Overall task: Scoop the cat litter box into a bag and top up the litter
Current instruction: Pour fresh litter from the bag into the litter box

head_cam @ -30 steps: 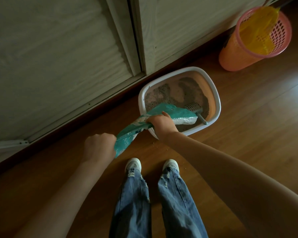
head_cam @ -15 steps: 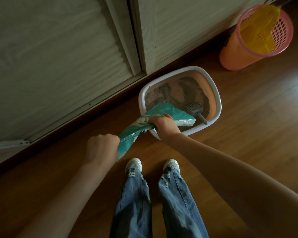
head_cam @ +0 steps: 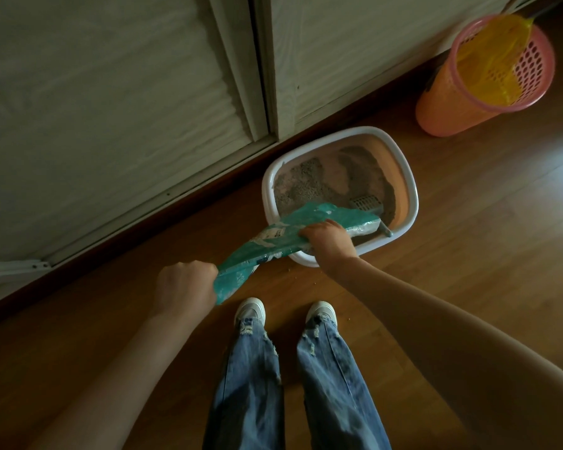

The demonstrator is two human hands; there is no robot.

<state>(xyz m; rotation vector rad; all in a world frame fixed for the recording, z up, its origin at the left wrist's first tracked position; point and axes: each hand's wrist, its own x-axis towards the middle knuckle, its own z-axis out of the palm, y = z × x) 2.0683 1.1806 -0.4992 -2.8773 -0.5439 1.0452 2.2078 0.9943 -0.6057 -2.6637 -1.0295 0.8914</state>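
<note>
Both hands grip the teal litter bag (head_cam: 293, 235): left hand (head_cam: 186, 284) at its near end, right hand (head_cam: 329, 240) mid-bag. Tilted too fast, litter may overshoot the litter box (head_cam: 411, 193) rim onto the floor.

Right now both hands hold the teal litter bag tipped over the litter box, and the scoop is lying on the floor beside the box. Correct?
Not quite. The scoop lies inside the litter box, on the litter, not on the floor; the head view shows it. The rest holds: left hand and right hand both hold the teal litter bag, tipped over the box.
</note>
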